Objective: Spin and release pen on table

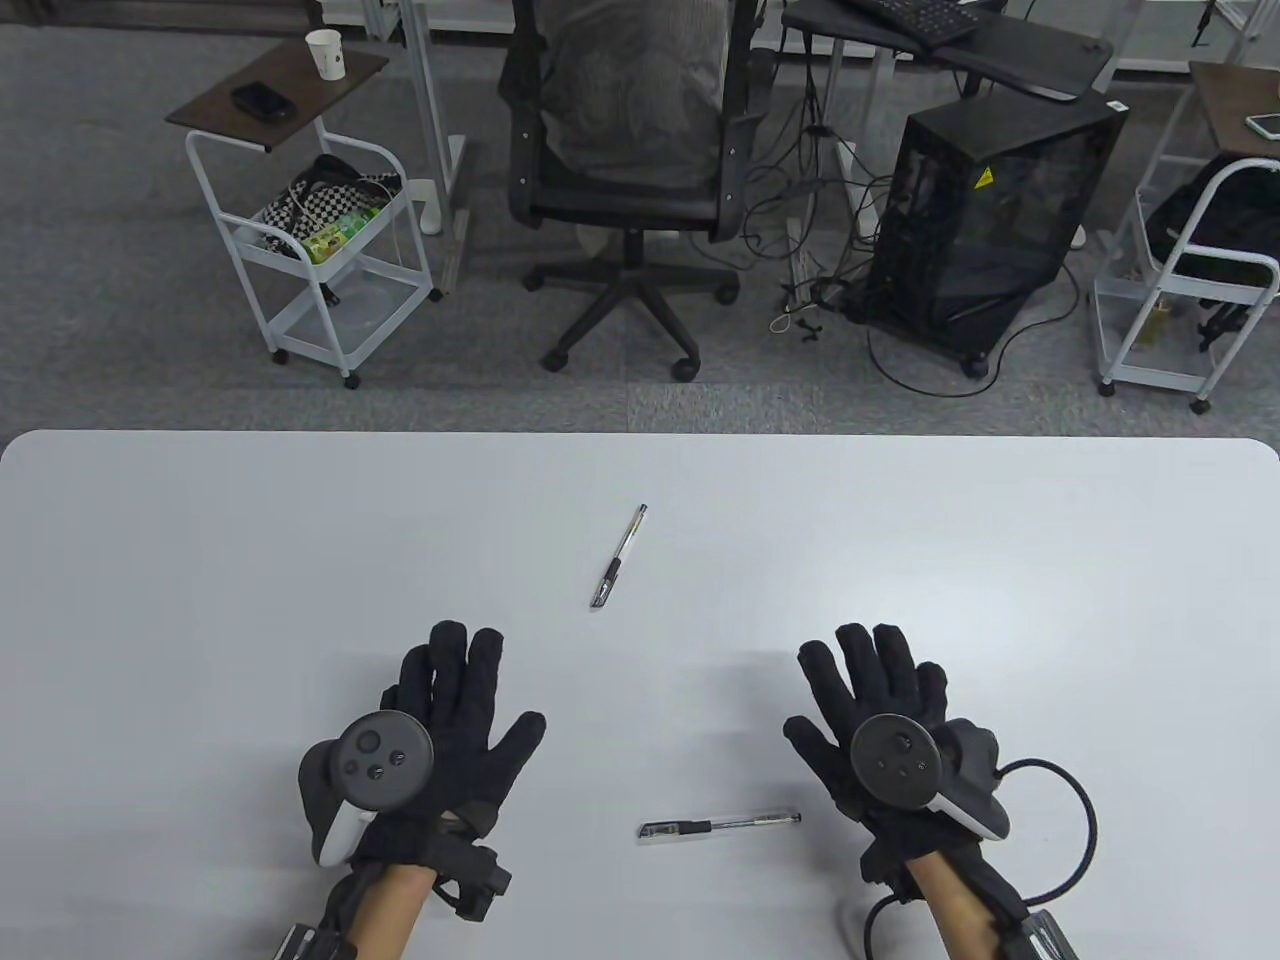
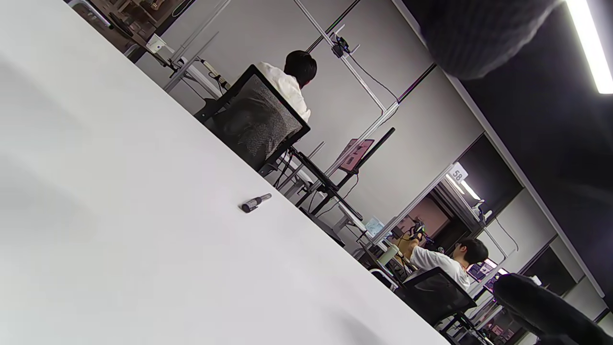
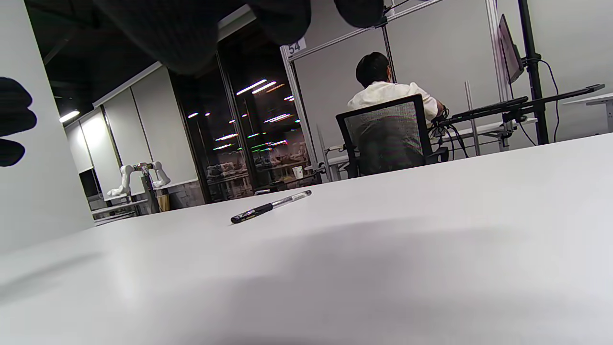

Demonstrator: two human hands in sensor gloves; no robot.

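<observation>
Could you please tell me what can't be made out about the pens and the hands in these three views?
- Near clear-barrelled black-capped pen: appears in the table view only; both wrist views miss it.
- Far clear-barrelled black-grip pen: strongly foreshortened in the left wrist view; its tip is too small everywhere.
- Left black-gloved hand and right black-gloved hand: palms face down, so contact with the white table is hidden.
- Wrist views: only dark finger blurs at the edges.

On the worktop [image 1: 200,560] your left hand [image 1: 440,740] lies at seven o'clock and your right hand [image 1: 880,730] at five o'clock, well apart. One pen [image 1: 718,826] lies crosswise between your hands, near the six o'clock edge, touching neither. A second pen [image 1: 620,556] lies toward twelve o'clock from it, ahead of your fingertips, angled from seven to one o'clock.
</observation>
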